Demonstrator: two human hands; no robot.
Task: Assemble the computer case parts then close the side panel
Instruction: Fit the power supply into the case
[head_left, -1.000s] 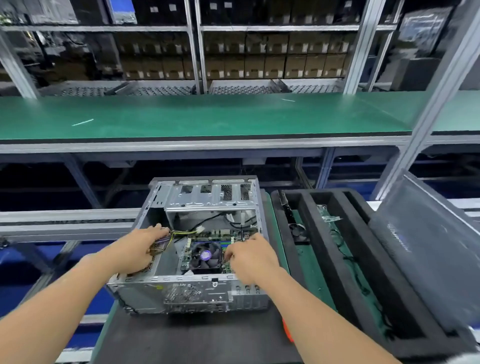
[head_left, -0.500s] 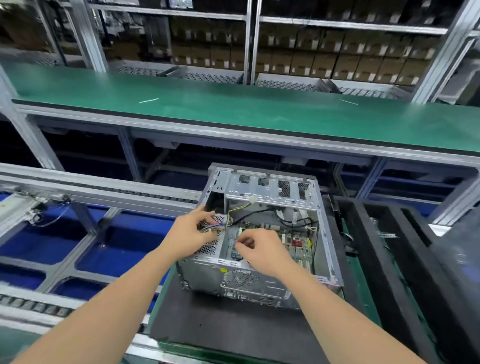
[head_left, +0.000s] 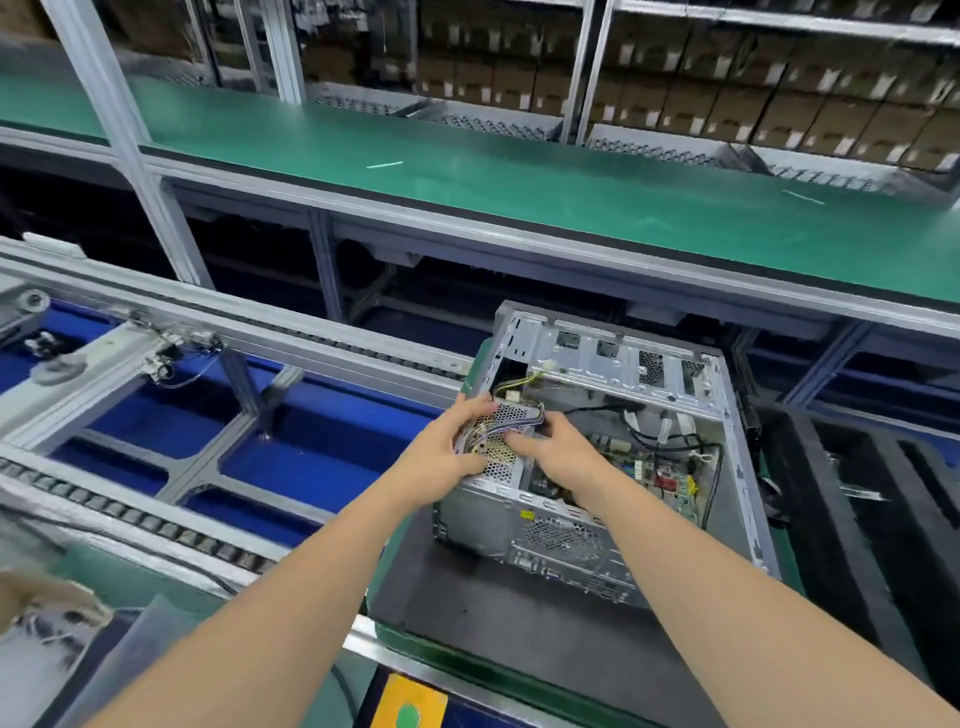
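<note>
Head camera looks down along both bare forearms to a workstation. At the far left a conveyor rail (head_left: 119, 512) with small rollers runs diagonally, and under its metal frame lies a blue surface (head_left: 296, 470). Behind it, a long green shelf (head_left: 519, 176) crosses the whole width of the view. At the bottom edge, a little left of the middle, there is a yellow plate (head_left: 410, 696) with a green round spot.

The left hand (head_left: 447, 452) grips the left end of the power supply (head_left: 506, 439), a box of perforated metal in the near left corner of the computer case (head_left: 618, 364). Its thumb is on the far side of the box and the other fingers are curled round the near edge. A cable bundle (head_left: 524, 415) of yellow and violet wires lies over the top of the power supply, between the two hands.

The right hand (head_left: 563, 454) reaches in from the right. Its fingers (head_left: 519, 441) lie rather straight and close together on the perforated face, and the thumb stands up just beside the cable bundle.

The computer case lies on its side on a black mat (head_left: 493, 618), with the open side upward. Inside, to the right of the hands, the motherboard (head_left: 657, 475) is visible with black cables above it. Right of the case stands a black foam tray (head_left: 841, 545) with long compartments; what is in them is too blurred to tell. At the top right, rows of brown boxes (head_left: 753, 104) fill the racks.
</note>
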